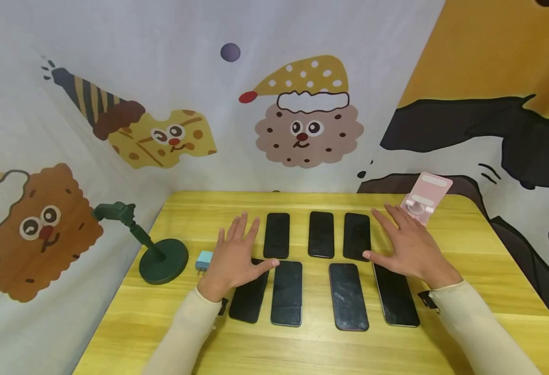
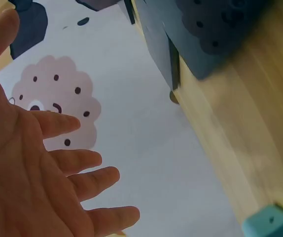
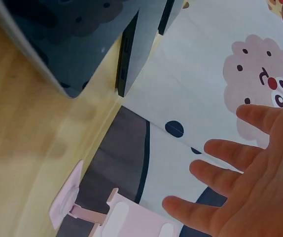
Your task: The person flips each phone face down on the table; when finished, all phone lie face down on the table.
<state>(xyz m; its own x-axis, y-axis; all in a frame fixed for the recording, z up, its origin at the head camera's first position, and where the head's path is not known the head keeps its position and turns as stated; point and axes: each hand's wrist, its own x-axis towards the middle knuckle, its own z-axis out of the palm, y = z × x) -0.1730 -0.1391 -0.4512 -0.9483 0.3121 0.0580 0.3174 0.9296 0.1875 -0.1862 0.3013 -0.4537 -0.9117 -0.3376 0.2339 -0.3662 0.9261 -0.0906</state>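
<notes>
Both hands are held over the table with spread fingers and nothing in them. The left hand (image 1: 233, 258) overlaps the top of a black smartphone (image 1: 250, 298) at the front left; its thumb points to the neighbouring smartphone (image 1: 286, 294). On the other side, the right hand (image 1: 407, 247) partly covers the upper end of a smartphone (image 1: 397, 299), its thumb tip near the lower corner of a back-row smartphone (image 1: 356, 235). Two more back-row smartphones (image 1: 276, 235) (image 1: 321, 234) and a smudged smartphone (image 1: 348, 297) in front lie dark-screened. Wrist views show the left palm (image 2: 33, 173) and right palm (image 3: 260, 182).
A dark green stand (image 1: 163, 262) with a jointed arm is at the table's left. Beside the left hand sits a light blue plug adapter (image 1: 204, 260). A pink phone stand (image 1: 429, 191) is behind the right hand. A cartoon-printed cloth (image 1: 199, 31) hangs behind the wooden table (image 1: 311, 354).
</notes>
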